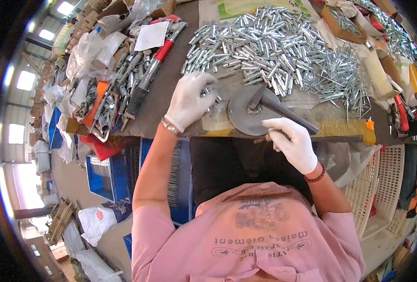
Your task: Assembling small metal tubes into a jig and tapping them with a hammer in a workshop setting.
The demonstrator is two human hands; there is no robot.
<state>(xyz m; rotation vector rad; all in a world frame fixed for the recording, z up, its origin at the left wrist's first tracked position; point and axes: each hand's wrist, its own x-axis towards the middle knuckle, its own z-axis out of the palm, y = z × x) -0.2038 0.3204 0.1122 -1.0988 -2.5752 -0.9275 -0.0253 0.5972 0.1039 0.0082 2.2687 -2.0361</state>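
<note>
My left hand (189, 99), in a white glove, is at the front of the workbench with its fingers curled round a few short shiny metal pins (207, 92). To its right a round grey metal plate (240, 117) lies at the bench edge, and a hammer (283, 111) with a dark handle rests across it. My right hand (293, 143), also gloved, is at the plate's near rim below the hammer handle. Its thumb and fingers are pinched together, and what is between them is too small to name. A broad heap of short metal tubes (265, 47) spreads behind both hands.
Thin metal pins (342, 77) form a pile on the right, near an open cardboard box (342, 23). Left on the bench are wrenches, sockets and a red-banded bar (159, 56). Blue crates (107, 176) stand below left, a white plastic basket (380, 183) below right.
</note>
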